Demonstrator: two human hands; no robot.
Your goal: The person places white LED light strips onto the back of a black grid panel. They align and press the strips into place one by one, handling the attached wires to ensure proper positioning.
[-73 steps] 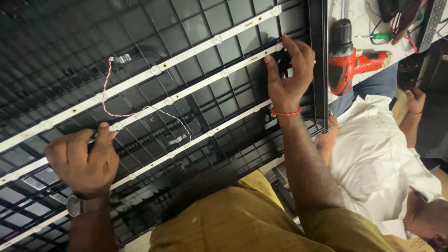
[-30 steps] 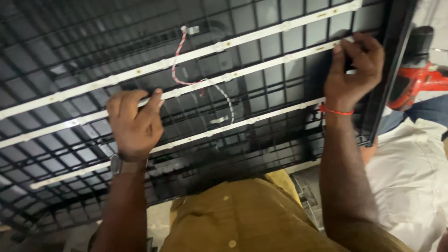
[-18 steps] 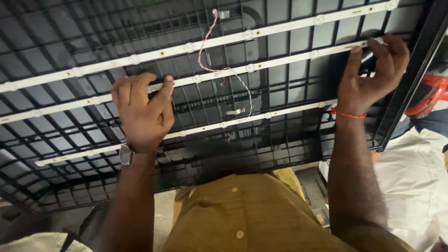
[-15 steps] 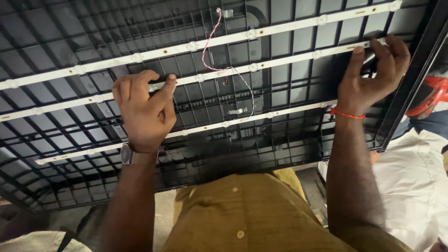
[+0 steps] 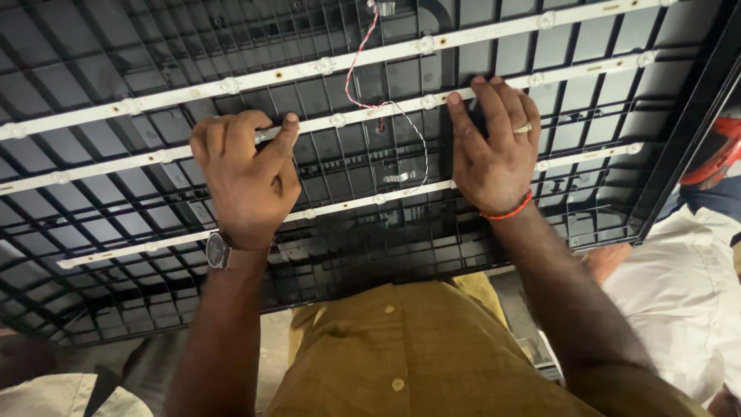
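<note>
The right hand (image 5: 494,150) has slid in from the far end of the middle white light strip (image 5: 340,120) toward the red-and-white wire (image 5: 356,69), now pressing flat just beside it, so it sits much nearer the left hand (image 5: 247,174).
</note>
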